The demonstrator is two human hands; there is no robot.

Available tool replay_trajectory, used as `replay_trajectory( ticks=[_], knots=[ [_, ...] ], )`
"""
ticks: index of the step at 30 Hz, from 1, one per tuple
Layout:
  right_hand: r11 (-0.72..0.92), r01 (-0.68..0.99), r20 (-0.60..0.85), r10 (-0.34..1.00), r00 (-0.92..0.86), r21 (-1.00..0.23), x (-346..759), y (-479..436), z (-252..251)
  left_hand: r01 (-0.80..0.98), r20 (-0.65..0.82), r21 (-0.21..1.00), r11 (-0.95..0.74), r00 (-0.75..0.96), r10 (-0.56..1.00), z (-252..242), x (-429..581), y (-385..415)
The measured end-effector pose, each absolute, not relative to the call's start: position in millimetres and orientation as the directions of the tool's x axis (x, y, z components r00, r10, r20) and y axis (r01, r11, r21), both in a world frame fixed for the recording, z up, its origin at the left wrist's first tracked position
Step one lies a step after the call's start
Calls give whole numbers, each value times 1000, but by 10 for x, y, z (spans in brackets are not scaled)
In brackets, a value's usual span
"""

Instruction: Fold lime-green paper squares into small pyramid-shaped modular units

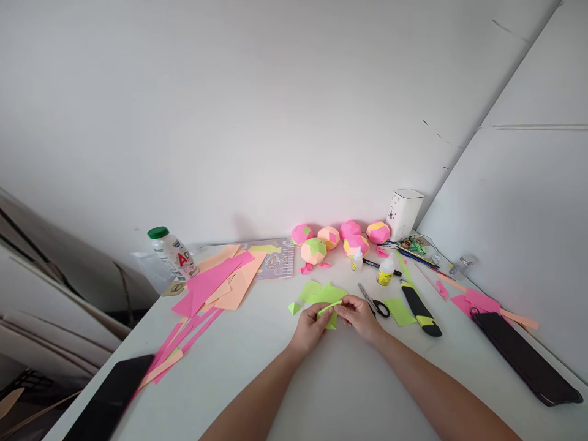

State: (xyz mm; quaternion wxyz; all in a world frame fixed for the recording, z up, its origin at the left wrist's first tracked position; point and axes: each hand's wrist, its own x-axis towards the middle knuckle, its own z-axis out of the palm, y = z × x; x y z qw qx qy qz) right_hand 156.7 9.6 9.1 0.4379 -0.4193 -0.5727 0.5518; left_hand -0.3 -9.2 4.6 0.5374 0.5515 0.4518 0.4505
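Both my left hand [311, 327] and my right hand [361, 317] are closed on one small folded piece of green paper [331, 306], pinched between thumbs and fingers just above the table. Its exact shape is partly hidden by the fingers. Behind and below it lie several green paper sheets [310, 290], with a small folded green paper piece [294, 308] left of them. Black-handled scissors [380, 308] rest right beside my right hand, near a flat green paper square [400, 312]. A black and yellow utility knife [420, 309] lies farther right.
Several paper balls [313, 251] line the wall behind two small glue bottles [384, 271]. Pink and peach sheets [215, 278], a notebook [280, 260] and a green-capped bottle [172, 251] stand left. A black phone [110, 398] lies front left, a black case [523, 355] right.
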Motion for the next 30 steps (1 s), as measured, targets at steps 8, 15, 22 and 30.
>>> replay_trajectory(
  ticks=[8,15,22,30],
  knots=[
    [29,-34,37,961,-273,-999,1572,80,103,31,-47,999,43,160,986,95,-2,-120],
    [24,-42,34,964,-264,-999,1570,81,92,36,-41,999,36,163,986,91,-8,-119],
    [22,-66,39,964,-264,-998,1562,93,76,20,-4,1000,0,168,986,55,-13,-105],
    [56,-94,80,958,-274,-994,1567,111,48,32,31,999,-37,188,982,63,-20,-98]
  ],
)
